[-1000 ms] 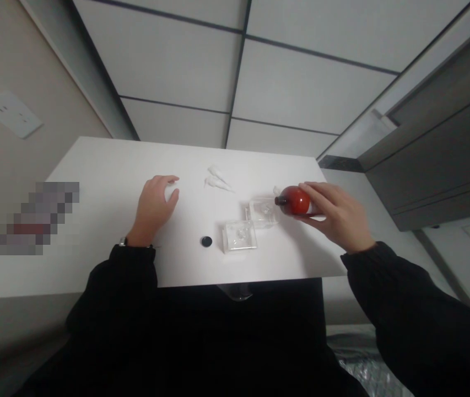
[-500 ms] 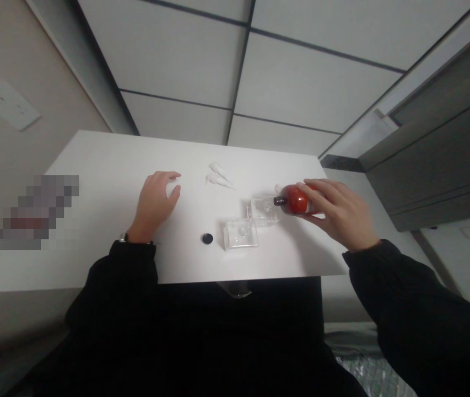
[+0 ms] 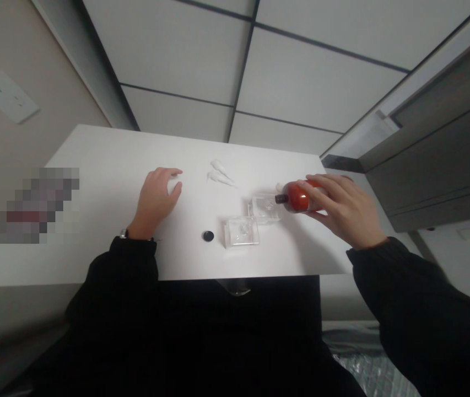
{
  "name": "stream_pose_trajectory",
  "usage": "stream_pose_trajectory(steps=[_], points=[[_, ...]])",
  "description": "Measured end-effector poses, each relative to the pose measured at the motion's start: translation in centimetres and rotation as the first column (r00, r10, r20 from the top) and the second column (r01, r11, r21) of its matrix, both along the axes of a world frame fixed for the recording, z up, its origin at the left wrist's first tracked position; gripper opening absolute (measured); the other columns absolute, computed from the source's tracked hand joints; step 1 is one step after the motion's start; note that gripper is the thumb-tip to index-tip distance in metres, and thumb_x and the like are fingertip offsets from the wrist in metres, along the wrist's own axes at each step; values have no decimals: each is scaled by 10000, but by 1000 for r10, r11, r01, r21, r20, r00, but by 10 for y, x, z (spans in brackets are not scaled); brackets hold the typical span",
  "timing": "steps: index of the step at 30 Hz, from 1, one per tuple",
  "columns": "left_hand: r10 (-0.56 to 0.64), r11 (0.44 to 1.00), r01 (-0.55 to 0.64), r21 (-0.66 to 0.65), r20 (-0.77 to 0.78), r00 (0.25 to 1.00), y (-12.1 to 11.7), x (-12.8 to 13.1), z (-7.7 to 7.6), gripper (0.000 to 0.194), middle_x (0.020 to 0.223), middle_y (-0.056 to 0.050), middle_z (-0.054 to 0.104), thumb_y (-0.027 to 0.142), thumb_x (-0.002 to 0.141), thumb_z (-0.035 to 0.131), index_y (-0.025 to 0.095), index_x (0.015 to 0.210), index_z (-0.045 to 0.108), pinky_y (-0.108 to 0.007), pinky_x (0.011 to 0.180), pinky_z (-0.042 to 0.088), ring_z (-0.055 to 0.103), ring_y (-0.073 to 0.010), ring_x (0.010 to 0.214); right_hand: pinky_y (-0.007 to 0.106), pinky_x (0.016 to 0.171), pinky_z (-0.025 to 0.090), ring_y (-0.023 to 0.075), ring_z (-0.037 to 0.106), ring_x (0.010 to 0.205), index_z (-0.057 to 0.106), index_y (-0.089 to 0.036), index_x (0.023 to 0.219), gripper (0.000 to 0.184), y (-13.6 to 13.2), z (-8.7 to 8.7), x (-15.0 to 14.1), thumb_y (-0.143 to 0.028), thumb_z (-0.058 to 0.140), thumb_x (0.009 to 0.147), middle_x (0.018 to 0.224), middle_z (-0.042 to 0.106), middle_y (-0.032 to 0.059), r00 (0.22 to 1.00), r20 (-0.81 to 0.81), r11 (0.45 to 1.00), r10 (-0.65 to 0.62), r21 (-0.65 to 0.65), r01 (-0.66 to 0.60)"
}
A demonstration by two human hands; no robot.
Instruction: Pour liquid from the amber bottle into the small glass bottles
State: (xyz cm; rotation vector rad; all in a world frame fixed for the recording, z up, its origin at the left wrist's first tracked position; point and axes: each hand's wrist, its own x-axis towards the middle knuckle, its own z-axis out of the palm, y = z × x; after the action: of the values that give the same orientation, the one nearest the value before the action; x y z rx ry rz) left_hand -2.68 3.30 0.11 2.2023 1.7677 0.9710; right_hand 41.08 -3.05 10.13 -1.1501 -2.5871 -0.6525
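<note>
Gripping a tilted red bottle [image 3: 297, 197] — right hand [image 3: 345, 210], left hand [image 3: 157, 194] half-open.

Glossy red-brown bottle [image 3: 296, 197], rounded shoulder: tilt altered, now nearer level; its narrow dark neck [image 3: 281, 199] shows slightly longer than a second ago.
Right hand [image 3: 344, 212], black-sleeved, gripping said bottle: shifted slightly rightward, its wrist a little further from the clear, square-sided plastic box [image 3: 264, 209] at the neck.
View: dipped slightly; white rectangular tabletop [image 3: 185, 253] appears higher than before.
</note>
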Motion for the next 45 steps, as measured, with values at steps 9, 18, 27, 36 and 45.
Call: stream_pose_trajectory(steps=[9, 18, 27, 36, 45], points=[[-5, 1000, 5, -8, 2, 1000, 1, -1, -2, 287, 1290, -118, 721, 273, 948, 535, 250, 1207, 656, -563, 1183, 460, 636, -330, 1243, 536, 1068, 558, 339, 661, 1308, 545, -241, 1551, 550, 1, 4, 1, -233, 664, 1014, 1466, 693, 163, 999, 43, 1000, -2, 5, 2], [-6, 1000, 6, 0, -7, 1000, 1, 0, -2, 284, 1272, -101, 728, 261, 939, 545, 264, 1200, 658, -554, 1186, 462, 634, -327, 1253, 536, 1062, 562, 334, 656, 1321, 550, -251, 1542, 522, 1, 5, 0, -223, 641, 1028, 1478, 688, 146, 998, 68, 999, -11, 37, 8], [-17, 1000, 17, -2, -7, 1000, 2, -1, -4, 267, 1311, -106, 722, 277, 952, 530, 259, 1192, 646, -538, 1194, 449, 636, -323, 1270, 552, 1061, 558, 346, 656, 1324, 520, -252, 1576, 546, 1, 9, 1, -229, 622, 1041, 1485, 682, 157, 996, 84, 1000, 1, 31, -4], [-22, 1000, 22, -16, -12, 1000, 1, -1, -1, 271, 1305, -105, 727, 269, 948, 532, 257, 1189, 657, -542, 1186, 456, 639, -326, 1273, 557, 1083, 550, 354, 653, 1336, 543, -249, 1571, 564, 1, 8, 2, -221, 660, 1020, 1491, 680, 157, 999, 52, 1000, -4, 3, 4], [-13, 999, 11, -41, -46, 999, 1, 1, 1, 298, 1301, -115, 722, 279, 952, 515, 242, 1207, 664, -547, 1184, 455, 641, -333, 1271, 515, 976, 614, 362, 727, 1217, 587, -173, 1533, 570, -1, 1, 0, -349, 725, 1009, 1375, 743, 190, 1000, -16, 1000, -10, 8, 10]])
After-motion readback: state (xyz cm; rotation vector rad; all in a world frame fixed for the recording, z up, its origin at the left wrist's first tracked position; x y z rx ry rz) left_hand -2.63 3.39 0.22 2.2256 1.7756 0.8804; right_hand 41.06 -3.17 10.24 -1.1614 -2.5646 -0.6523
